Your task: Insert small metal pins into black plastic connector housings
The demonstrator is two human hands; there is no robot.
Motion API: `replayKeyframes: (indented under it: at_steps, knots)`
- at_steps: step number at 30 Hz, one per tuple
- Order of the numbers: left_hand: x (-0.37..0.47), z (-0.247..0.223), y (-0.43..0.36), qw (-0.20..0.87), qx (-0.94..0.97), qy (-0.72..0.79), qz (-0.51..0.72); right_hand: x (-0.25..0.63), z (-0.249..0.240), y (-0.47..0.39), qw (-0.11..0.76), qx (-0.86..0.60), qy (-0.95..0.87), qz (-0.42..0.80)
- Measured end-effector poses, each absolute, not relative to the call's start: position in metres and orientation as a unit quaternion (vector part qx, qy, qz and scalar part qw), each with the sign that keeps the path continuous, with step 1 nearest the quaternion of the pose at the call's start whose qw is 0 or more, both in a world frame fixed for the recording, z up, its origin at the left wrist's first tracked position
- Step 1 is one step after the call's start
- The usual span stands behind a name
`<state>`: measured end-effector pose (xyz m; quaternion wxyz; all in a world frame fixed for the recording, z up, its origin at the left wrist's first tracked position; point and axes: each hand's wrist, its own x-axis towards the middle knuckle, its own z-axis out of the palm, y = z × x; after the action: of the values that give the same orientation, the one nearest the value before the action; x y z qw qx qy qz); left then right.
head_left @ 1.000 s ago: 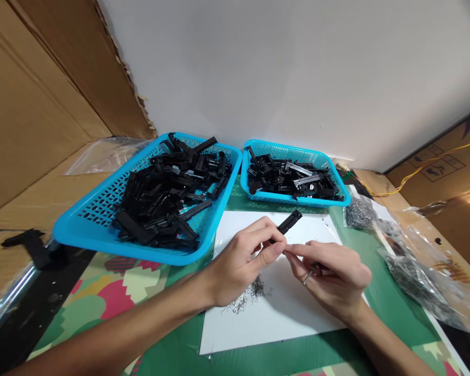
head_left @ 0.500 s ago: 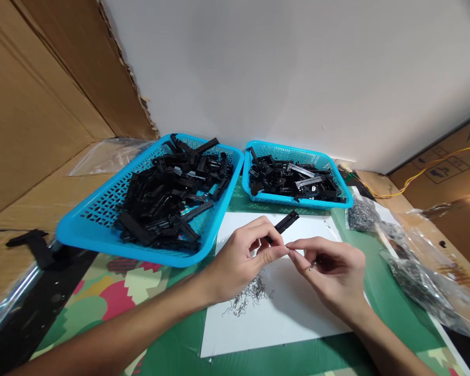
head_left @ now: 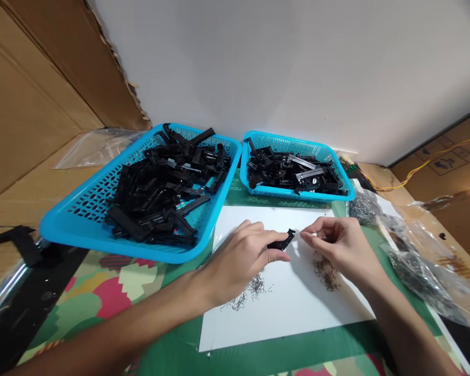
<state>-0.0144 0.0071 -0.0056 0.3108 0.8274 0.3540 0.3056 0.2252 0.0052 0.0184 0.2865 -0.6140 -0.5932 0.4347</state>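
My left hand (head_left: 248, 253) grips a black part (head_left: 282, 243) over the white sheet (head_left: 290, 318); my right hand (head_left: 344, 245) pinches a thin shiny piece (head_left: 314, 234) (too small to make out) near its end. Two heaps of bent wires (head_left: 326, 272) lie below, two filled blue baskets (head_left: 297, 195) beyond.

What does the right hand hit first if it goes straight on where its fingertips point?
The right hand would probably meet the narrow black plastic-looking part held in the left hand; one view leaves depth unclear.
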Motion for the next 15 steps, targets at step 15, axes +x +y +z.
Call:
replayKeyframes:
  at_steps: [15]
  knots:
    - [-0.013, -0.001, 0.008, 0.314, 0.840, 0.334, 0.290, 0.208, 0.007, 0.002, 0.263, -0.633, -0.613, 0.393]
